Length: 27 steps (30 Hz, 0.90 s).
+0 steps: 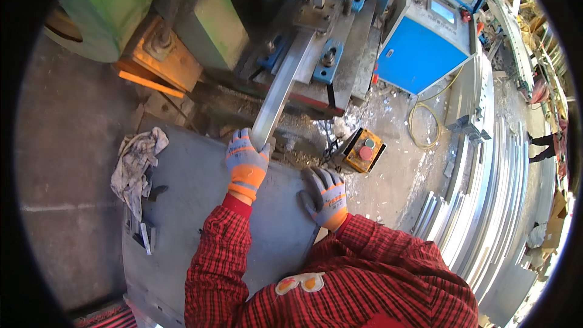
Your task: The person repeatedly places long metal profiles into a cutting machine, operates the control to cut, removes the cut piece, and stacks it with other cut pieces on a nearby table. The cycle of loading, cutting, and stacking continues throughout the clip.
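A long silver metal profile (280,88) runs from my left hand up into the green press, its far end lying under the tooling on the steel bed (358,42). My left hand (248,159), in a grey and orange work glove, is closed around the profile's near end. On the right edge of the grey metal table (200,225) rests my right hand (326,197), gloved the same way, with its fingers spread and nothing in them. Just beyond it stands a yellow control box (361,149) with a red and a green button. Blue clamps (328,61) flank the profile on the bed.
A crumpled rag (137,167) hangs over the table's left side. A blue control cabinet (419,48) stands at the back right. Several long metal profiles (486,200) lie on the floor at right, near a yellow hose (411,124) and scattered chips. A person (551,146) shows at far right.
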Tool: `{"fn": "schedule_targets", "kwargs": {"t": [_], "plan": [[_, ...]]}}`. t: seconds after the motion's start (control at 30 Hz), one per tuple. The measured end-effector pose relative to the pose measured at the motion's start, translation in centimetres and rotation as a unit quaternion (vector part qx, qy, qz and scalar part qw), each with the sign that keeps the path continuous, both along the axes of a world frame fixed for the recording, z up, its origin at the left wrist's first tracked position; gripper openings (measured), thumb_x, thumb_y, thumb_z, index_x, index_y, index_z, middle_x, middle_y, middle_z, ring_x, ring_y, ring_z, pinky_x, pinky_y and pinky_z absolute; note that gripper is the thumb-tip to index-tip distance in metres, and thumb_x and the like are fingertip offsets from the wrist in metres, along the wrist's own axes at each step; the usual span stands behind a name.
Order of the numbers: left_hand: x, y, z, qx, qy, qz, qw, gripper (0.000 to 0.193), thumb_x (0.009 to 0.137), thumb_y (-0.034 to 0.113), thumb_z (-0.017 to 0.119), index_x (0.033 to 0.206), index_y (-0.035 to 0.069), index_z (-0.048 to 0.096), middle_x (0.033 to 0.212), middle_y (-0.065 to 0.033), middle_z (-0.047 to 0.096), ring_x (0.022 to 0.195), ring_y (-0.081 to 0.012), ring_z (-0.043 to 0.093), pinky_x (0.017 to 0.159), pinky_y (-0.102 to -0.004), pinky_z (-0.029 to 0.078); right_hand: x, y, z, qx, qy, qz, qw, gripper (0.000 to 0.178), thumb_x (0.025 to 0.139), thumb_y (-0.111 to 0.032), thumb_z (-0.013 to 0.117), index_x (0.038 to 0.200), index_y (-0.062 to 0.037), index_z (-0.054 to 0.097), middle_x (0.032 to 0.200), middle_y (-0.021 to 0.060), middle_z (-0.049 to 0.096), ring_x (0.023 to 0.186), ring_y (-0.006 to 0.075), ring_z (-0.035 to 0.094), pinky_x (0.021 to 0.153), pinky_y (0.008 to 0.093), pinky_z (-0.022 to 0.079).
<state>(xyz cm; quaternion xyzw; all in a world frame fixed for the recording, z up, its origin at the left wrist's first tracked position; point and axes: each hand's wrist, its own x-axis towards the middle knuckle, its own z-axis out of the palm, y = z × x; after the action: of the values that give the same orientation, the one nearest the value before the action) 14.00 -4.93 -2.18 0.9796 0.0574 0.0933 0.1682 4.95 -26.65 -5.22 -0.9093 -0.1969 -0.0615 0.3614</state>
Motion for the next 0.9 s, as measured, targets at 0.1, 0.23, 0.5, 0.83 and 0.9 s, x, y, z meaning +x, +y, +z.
{"fn": "schedule_targets", "kwargs": {"t": [0.1,0.23,0.5,0.83,0.9], "plan": [[0.2,-0.4,0.2,0.008,-0.010,0.002,1.000,0.063,0.079,0.032,0.079,0.126,0.000,0.053,0.122,-0.0225,0.059,0.113,-0.0407,0.058,0.095,-0.0461,0.049,0.0,0.1,-1.0,-0.005,-0.016,-0.009,1.000,0.065,0.082,-0.028,0.069,0.138,-0.0038,0.049,0.135,0.0201,0.052,0.116,0.0398,0.052,0.097,0.0507,0.042],[3.4,-2.7,1.8,-0.006,-0.018,0.009,1.000,0.061,0.082,0.040,0.076,0.123,0.000,0.057,0.118,-0.0223,0.062,0.109,-0.0394,0.061,0.093,-0.0453,0.051,0.2,0.3,0.0,0.002,-0.016,-0.010,1.000,0.061,0.080,-0.024,0.069,0.135,-0.0029,0.052,0.129,0.0205,0.056,0.111,0.0409,0.055,0.095,0.0515,0.044],[13.3,-6.3,1.3,-0.012,-0.003,0.004,1.000,0.056,0.079,0.044,0.075,0.115,0.004,0.061,0.115,-0.0197,0.064,0.105,-0.0354,0.065,0.087,-0.0445,0.054,0.7,0.4,0.2,0.006,-0.022,0.011,1.000,0.055,0.077,-0.026,0.067,0.126,-0.0027,0.059,0.122,0.0207,0.061,0.104,0.0410,0.060,0.091,0.0496,0.047],[14.1,-6.1,1.4,0.005,0.003,-0.001,1.000,0.072,0.077,0.055,0.075,0.126,0.007,0.056,0.129,-0.0185,0.058,0.119,-0.0365,0.058,0.097,-0.0489,0.049,1.4,0.6,0.1,0.002,-0.045,0.015,0.999,0.061,0.070,-0.017,0.072,0.125,0.0023,0.058,0.118,0.0232,0.062,0.103,0.0428,0.060,0.087,0.0508,0.049],[12.7,-5.5,1.2,0.003,-0.003,0.023,1.000,0.076,0.076,0.058,0.075,0.127,0.006,0.055,0.130,-0.0185,0.057,0.121,-0.0375,0.055,0.098,-0.0499,0.047,1.5,0.6,-0.1,0.009,-0.048,0.023,0.999,0.061,0.070,-0.018,0.073,0.126,0.0027,0.057,0.117,0.0232,0.063,0.103,0.0428,0.061,0.086,0.0505,0.050]]}}
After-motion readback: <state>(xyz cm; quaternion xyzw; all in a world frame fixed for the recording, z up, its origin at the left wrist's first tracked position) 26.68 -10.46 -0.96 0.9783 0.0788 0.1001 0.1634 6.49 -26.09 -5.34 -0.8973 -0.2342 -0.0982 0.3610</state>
